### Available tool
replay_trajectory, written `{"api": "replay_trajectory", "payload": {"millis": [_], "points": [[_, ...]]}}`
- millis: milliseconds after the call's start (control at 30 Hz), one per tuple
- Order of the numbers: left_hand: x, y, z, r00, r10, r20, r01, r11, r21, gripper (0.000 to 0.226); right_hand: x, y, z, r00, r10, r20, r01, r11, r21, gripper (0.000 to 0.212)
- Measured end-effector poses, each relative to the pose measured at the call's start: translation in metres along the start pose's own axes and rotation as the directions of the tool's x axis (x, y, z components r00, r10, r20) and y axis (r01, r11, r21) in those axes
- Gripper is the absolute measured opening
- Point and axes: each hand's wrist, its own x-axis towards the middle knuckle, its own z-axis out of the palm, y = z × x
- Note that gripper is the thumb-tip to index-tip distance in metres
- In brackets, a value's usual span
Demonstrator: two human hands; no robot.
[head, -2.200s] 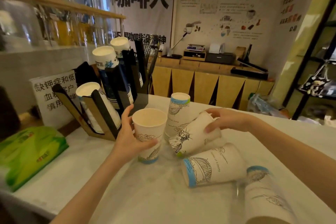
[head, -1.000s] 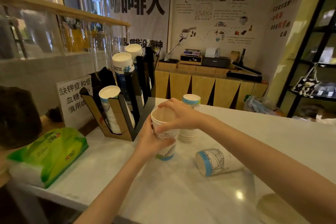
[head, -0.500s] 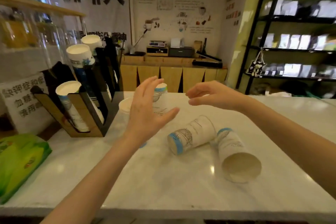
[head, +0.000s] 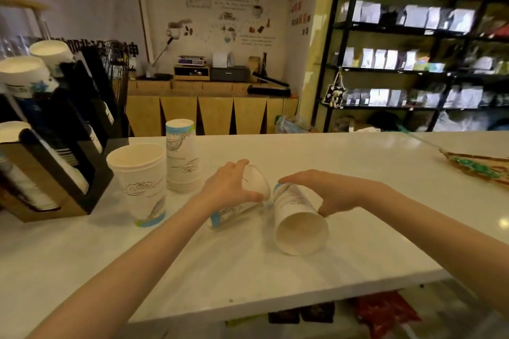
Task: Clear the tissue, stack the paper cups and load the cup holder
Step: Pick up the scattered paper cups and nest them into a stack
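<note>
Two white paper cups with blue rims lie on their sides on the white counter (head: 358, 250). My left hand (head: 228, 187) is closed around the left lying cup (head: 234, 212) near its mouth. My right hand (head: 330, 190) arches over the right lying cup (head: 300, 226), fingers at its base and thumb on its side. An upright cup stack (head: 140, 181) and an upside-down cup stack (head: 181, 157) stand to the left. The black and wooden cup holder (head: 66, 173) with several cups in its slots stands at far left. The tissue is out of view.
A brown and green flat object (head: 479, 165) lies at the counter's far right. The counter's front edge (head: 275, 308) is close below my arms. Black shelves (head: 413, 69) with packets and a wooden cabinet (head: 209, 113) stand behind the counter.
Both hands were free above the counter and have come down onto the two lying cups, one each. The view has swung right, so the green tissue pack is gone from sight.
</note>
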Motion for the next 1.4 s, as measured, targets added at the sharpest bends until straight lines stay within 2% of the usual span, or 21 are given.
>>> {"api": "replay_trajectory", "payload": {"millis": [100,200,267,367,500,567,700,833,967,1100,1167,1300,1400], "points": [[0.005,0.001,0.007,1.000,0.001,0.000,-0.001,0.997,0.082,0.090,0.002,0.000,0.011,0.994,-0.113,0.008,0.113,0.991,-0.074,0.102],[0.011,-0.002,0.011,1.000,-0.004,-0.001,0.004,0.988,0.152,0.092,0.006,-0.010,0.027,0.942,-0.334,-0.040,0.320,0.926,-0.200,0.092],[0.015,-0.006,0.011,1.000,-0.010,-0.004,0.010,0.986,0.164,0.093,0.009,-0.014,0.030,0.899,-0.428,-0.090,0.398,0.887,-0.234,0.080],[0.017,-0.009,0.010,1.000,0.004,-0.021,-0.001,0.986,0.169,0.090,0.013,-0.017,0.026,0.880,-0.451,-0.149,0.419,0.885,-0.202,0.075],[0.015,-0.003,-0.013,0.987,0.021,-0.162,-0.024,1.000,-0.013,0.086,0.019,-0.018,0.009,0.917,-0.355,-0.183,0.370,0.928,0.053,0.082],[0.010,0.004,-0.038,0.947,0.026,-0.321,-0.074,0.988,-0.137,0.078,0.024,-0.019,-0.003,0.925,-0.323,-0.202,0.357,0.918,0.170,0.081],[-0.010,0.011,-0.099,0.813,-0.002,-0.582,-0.231,0.917,-0.325,0.060,0.042,-0.025,-0.017,0.938,-0.243,-0.246,0.324,0.865,0.382,0.085],[-0.038,-0.001,-0.143,0.692,-0.055,-0.720,-0.327,0.865,-0.381,0.062,0.065,-0.039,-0.025,0.928,-0.171,-0.331,0.341,0.747,0.570,0.085],[-0.059,-0.030,-0.162,0.606,-0.116,-0.787,-0.315,0.873,-0.372,0.075,0.086,-0.060,-0.039,0.904,-0.119,-0.410,0.385,0.645,0.661,0.088],[-0.067,-0.061,-0.161,0.623,-0.178,-0.762,-0.234,0.887,-0.399,0.087,0.100,-0.082,-0.071,0.848,-0.103,-0.520,0.480,0.563,0.673,0.093],[-0.066,-0.075,-0.155,0.641,-0.216,-0.736,-0.175,0.893,-0.415,0.093,0.104,-0.095,-0.091,0.798,-0.102,-0.594,0.550,0.526,0.649,0.089],[-0.063,-0.099,-0.136,0.759,-0.330,-0.561,0.013,0.870,-0.493,0.105,0.110,-0.121,-0.128,0.656,-0.008,-0.754,0.669,0.469,0.577,0.075],[-0.063,-0.113,-0.122,0.816,-0.367,-0.446,0.114,0.859,-0.499,0.109,0.117,-0.140,-0.140,0.563,0.067,-0.824,0.750,0.377,0.543,0.076]]}}
